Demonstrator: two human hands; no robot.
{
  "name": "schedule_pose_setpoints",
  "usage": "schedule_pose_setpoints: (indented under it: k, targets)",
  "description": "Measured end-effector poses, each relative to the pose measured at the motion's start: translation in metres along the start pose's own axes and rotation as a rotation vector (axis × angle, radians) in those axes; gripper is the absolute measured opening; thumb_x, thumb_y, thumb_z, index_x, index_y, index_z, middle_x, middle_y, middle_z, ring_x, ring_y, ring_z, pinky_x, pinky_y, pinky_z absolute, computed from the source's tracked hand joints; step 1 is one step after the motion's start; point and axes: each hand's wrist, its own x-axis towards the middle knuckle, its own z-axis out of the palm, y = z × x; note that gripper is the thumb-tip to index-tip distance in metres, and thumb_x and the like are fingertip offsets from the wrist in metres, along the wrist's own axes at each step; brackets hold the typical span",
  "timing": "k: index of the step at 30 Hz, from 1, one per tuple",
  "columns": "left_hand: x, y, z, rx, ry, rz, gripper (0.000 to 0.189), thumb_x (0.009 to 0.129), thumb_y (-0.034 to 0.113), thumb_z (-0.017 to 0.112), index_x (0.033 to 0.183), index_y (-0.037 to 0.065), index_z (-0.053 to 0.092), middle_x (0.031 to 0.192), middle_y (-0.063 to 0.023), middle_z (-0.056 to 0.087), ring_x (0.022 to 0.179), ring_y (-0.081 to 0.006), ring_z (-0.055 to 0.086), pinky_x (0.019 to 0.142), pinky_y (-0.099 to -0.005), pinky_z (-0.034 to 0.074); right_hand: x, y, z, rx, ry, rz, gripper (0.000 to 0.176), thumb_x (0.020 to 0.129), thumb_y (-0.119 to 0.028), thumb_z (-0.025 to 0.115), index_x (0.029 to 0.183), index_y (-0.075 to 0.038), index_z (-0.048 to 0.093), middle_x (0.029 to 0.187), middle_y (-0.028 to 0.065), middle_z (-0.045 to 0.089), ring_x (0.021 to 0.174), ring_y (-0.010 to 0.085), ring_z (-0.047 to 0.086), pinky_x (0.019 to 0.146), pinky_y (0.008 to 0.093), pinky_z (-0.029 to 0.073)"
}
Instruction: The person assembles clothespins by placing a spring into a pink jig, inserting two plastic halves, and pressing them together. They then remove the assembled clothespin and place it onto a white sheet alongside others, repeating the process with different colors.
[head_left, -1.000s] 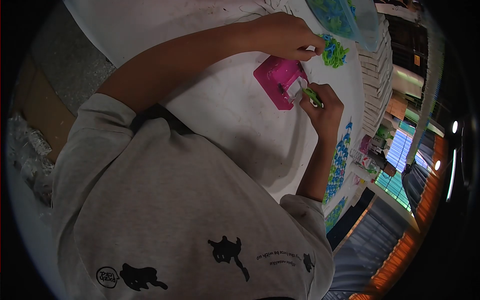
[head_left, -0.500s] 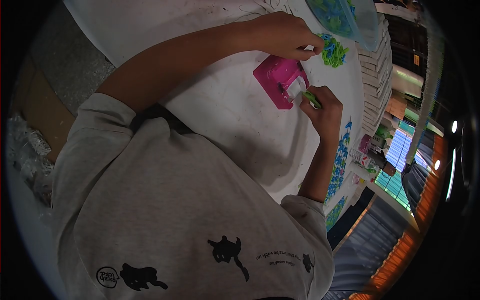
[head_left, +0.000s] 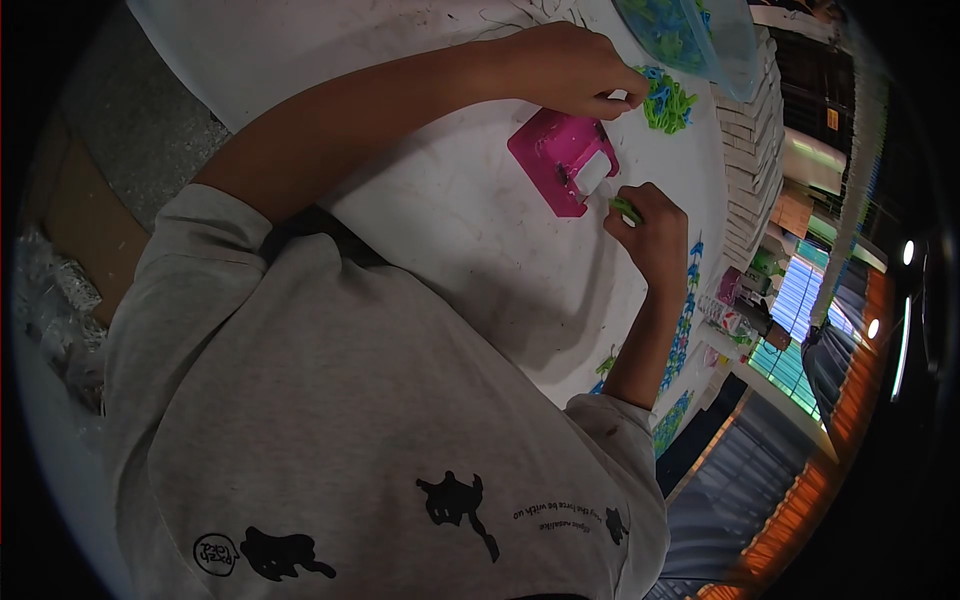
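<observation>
My right hand [head_left: 652,232] pinches a small green plastic piece [head_left: 624,209] between thumb and fingers, just off the corner of a pink tray [head_left: 545,175]. A whitish bit [head_left: 604,190] shows between that piece and the tray. Inside the tray lies a white block [head_left: 592,172]. Beyond the tray, my left hand [head_left: 572,72] is closed, thumb and index finger curled together at the edge of a pile of green and blue plastic pieces [head_left: 670,102]. What its fingertips hold, if anything, I cannot tell.
A translucent blue tub [head_left: 735,60] with green pieces stands on the white table [head_left: 480,240] past the pile. Rows of blue and green pieces [head_left: 680,335] lie beyond my right forearm. Stacked whitish slabs [head_left: 752,150] line the table's far edge.
My right hand has drawn slightly away from the pink tray with the green piece, showing more of the white block. My left hand has stayed almost in place by the pile.
</observation>
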Motion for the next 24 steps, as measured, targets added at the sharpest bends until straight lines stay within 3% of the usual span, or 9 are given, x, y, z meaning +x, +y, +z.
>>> schedule_pose_setpoints:
  k: [7,11,12,14,15,17,21,23,24]
  targets:
    - [0.0,0.002,-0.003,0.008,-0.028,0.008,0.011,0.087,0.025,0.059,0.095,0.019,0.065,0.068,-0.0028,0.065,0.066,-0.0234,0.065,0.059,-0.039,0.051,0.001,0.001,-0.002,-0.005,-0.051,-0.01,0.022,0.065,-0.004,0.073,0.086,-0.001,0.066,0.077,0.0107,0.062,0.064,0.0273,0.063,0.061,0.035,0.051]
    - [0.003,-0.001,-0.002,0.058,-0.06,-0.002,0.016,0.09,0.027,0.063,0.099,0.014,0.066,0.079,-0.0059,0.068,0.07,-0.0228,0.066,0.062,-0.037,0.05,-0.005,-0.003,-0.009,-0.016,-0.014,0.065,0.024,0.065,-0.007,0.072,0.088,-0.001,0.066,0.079,0.0129,0.062,0.07,0.0312,0.062,0.066,0.0375,0.051]
    - [0.004,-0.001,-0.001,0.031,-0.037,0.007,0.015,0.09,0.024,0.064,0.099,0.013,0.066,0.081,-0.0065,0.068,0.069,-0.0221,0.065,0.062,-0.0361,0.05,-0.011,-0.003,-0.012,-0.05,0.04,0.136,0.024,0.065,-0.007,0.072,0.088,-0.001,0.066,0.079,0.0129,0.062,0.07,0.0312,0.062,0.066,0.0375,0.051]
    - [0.006,0.001,-0.004,-0.04,-0.024,-0.008,0.014,0.089,0.018,0.065,0.1,0.01,0.067,0.083,-0.007,0.068,0.066,-0.02,0.063,0.061,-0.0333,0.048,-0.017,0.0,-0.015,0.254,0.271,0.219,0.02,0.074,-0.011,0.072,0.091,-0.001,0.066,0.078,0.0127,0.062,0.068,0.0291,0.061,0.066,0.0352,0.05]
    - [0.007,0.004,-0.006,-0.087,-0.036,-0.035,0.013,0.088,0.015,0.066,0.1,0.009,0.068,0.084,-0.007,0.068,0.064,-0.0186,0.061,0.059,-0.0315,0.048,-0.023,0.005,-0.013,0.238,0.344,0.266,0.02,0.074,-0.011,0.072,0.091,-0.001,0.066,0.078,0.0127,0.062,0.068,0.0291,0.061,0.066,0.0352,0.05]
    - [0.007,0.006,-0.007,-0.074,-0.034,-0.035,0.015,0.087,0.011,0.067,0.101,0.008,0.068,0.086,-0.0073,0.069,0.062,-0.0154,0.059,0.057,-0.0277,0.046,-0.035,0.025,0.001,0.466,0.672,0.385,0.019,0.083,-0.016,0.071,0.094,-0.001,0.068,0.079,0.0117,0.062,0.068,0.0238,0.061,0.064,0.033,0.049]
    - [0.009,0.01,-0.003,-0.064,-0.031,-0.039,0.013,0.084,0.011,0.069,0.096,0.008,0.069,0.078,-0.0073,0.066,0.06,-0.0184,0.06,0.056,-0.0301,0.047,-0.056,0.086,0.052,0.321,1.006,0.641,0.022,0.087,-0.019,0.07,0.099,0.0,0.07,0.082,0.0109,0.063,0.065,0.019,0.059,0.064,0.0307,0.049]
    - [0.009,0.011,0.0,-0.083,-0.036,-0.022,0.012,0.084,0.01,0.069,0.096,0.007,0.069,0.076,-0.0074,0.065,0.059,-0.0176,0.059,0.055,-0.0296,0.046,-0.061,0.104,0.062,0.759,1.089,0.933,0.029,0.087,-0.024,0.072,0.103,0.001,0.07,0.079,0.011,0.064,0.065,0.02,0.06,0.065,0.032,0.051]
    - [0.008,0.01,0.001,-0.119,-0.026,-0.05,0.012,0.084,0.008,0.068,0.096,0.006,0.069,0.075,-0.0075,0.065,0.058,-0.0168,0.058,0.054,-0.0292,0.045,-0.063,0.115,0.065,0.773,1.132,0.925,0.029,0.087,-0.024,0.072,0.103,0.001,0.07,0.079,0.011,0.064,0.065,0.02,0.06,0.065,0.032,0.051]
